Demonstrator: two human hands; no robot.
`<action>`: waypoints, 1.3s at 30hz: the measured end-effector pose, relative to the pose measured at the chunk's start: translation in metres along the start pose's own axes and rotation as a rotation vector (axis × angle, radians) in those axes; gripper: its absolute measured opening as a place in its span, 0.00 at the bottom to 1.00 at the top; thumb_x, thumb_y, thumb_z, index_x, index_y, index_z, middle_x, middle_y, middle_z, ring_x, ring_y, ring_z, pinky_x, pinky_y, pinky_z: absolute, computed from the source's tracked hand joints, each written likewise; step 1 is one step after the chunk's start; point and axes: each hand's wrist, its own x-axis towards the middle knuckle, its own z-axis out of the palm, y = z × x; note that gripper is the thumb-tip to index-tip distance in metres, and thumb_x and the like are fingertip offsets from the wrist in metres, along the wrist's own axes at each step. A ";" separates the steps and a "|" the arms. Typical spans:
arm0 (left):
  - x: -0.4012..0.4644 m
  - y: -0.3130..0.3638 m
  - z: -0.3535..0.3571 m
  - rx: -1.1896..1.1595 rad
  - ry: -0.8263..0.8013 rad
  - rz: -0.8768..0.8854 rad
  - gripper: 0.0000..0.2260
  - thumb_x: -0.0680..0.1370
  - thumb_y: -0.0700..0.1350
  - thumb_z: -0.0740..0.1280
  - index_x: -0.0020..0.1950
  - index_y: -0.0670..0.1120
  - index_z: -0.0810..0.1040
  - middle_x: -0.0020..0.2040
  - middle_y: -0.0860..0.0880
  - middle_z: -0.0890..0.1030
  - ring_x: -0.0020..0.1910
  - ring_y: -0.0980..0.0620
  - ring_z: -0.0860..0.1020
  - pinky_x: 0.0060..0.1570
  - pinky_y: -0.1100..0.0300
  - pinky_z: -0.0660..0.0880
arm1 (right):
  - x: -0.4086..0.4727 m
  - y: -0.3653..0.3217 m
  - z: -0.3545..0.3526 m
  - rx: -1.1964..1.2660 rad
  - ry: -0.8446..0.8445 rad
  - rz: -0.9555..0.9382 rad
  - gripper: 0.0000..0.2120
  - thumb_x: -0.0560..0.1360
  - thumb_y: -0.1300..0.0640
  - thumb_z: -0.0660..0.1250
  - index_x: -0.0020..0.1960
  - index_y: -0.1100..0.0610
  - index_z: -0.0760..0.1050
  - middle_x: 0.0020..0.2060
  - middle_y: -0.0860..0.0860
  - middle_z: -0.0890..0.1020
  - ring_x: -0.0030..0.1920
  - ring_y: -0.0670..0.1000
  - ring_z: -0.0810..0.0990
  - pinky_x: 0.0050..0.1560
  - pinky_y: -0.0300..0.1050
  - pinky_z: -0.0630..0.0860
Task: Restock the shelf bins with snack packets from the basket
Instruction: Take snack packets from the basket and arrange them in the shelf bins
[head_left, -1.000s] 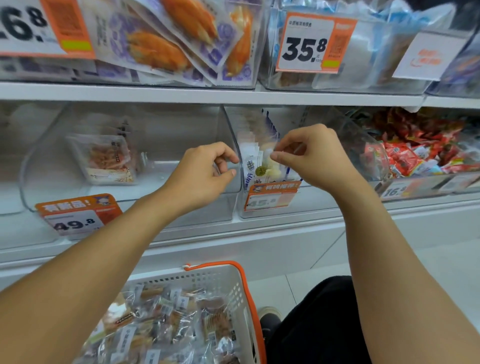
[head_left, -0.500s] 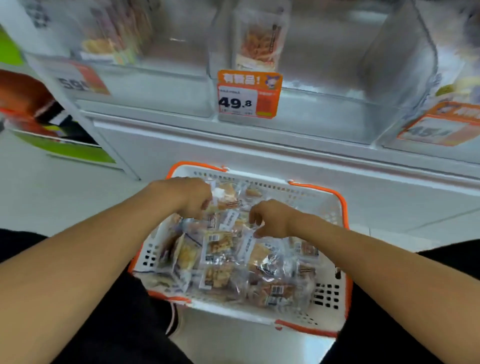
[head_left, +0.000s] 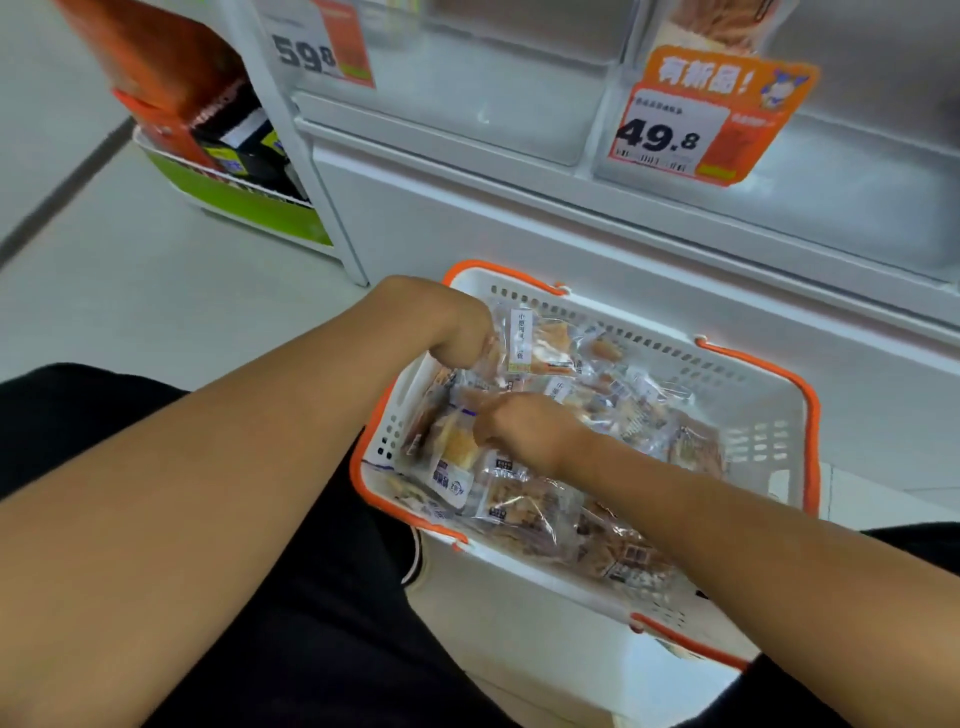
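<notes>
A white basket (head_left: 748, 410) with orange handles sits on the floor between my knees, filled with several clear snack packets (head_left: 524, 509). My left hand (head_left: 457, 332) is down at the basket's far left corner, fingers curled around a packet with a white label (head_left: 540, 338). My right hand (head_left: 524, 428) is in the middle of the pile, fingers curled and pinching a packet (head_left: 457, 447) below it. The clear shelf bins (head_left: 467, 104) stand above, one with a 49.8 price tag (head_left: 696, 119).
A second bin tag reads 59.8 (head_left: 317, 47). A green and orange display stand (head_left: 218, 156) sits on the floor at the left of the shelf post. My dark trouser legs (head_left: 260, 597) flank the basket.
Both hands dropped from the shelf bin to the basket a second ago. Since half a second ago they have dug deeper into the packets and the view has swung right.
</notes>
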 end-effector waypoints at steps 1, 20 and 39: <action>-0.003 -0.001 -0.003 -0.004 -0.009 -0.005 0.16 0.82 0.39 0.58 0.69 0.46 0.74 0.63 0.48 0.75 0.51 0.49 0.72 0.46 0.59 0.69 | -0.003 0.006 -0.005 0.023 0.017 0.008 0.08 0.69 0.71 0.69 0.37 0.60 0.76 0.42 0.56 0.80 0.37 0.58 0.79 0.37 0.55 0.79; -0.052 0.160 -0.153 -0.988 0.908 0.834 0.07 0.78 0.40 0.70 0.52 0.49 0.84 0.44 0.59 0.85 0.39 0.58 0.82 0.35 0.59 0.81 | -0.252 0.076 -0.308 1.275 0.789 0.631 0.31 0.76 0.32 0.53 0.40 0.52 0.84 0.40 0.54 0.83 0.28 0.55 0.78 0.24 0.40 0.71; 0.017 0.303 -0.240 -0.342 1.134 0.801 0.08 0.71 0.56 0.75 0.47 0.57 0.81 0.50 0.56 0.80 0.53 0.50 0.77 0.57 0.53 0.72 | -0.405 0.146 -0.308 0.983 1.545 0.360 0.13 0.72 0.73 0.68 0.43 0.55 0.77 0.32 0.47 0.80 0.36 0.46 0.80 0.45 0.42 0.77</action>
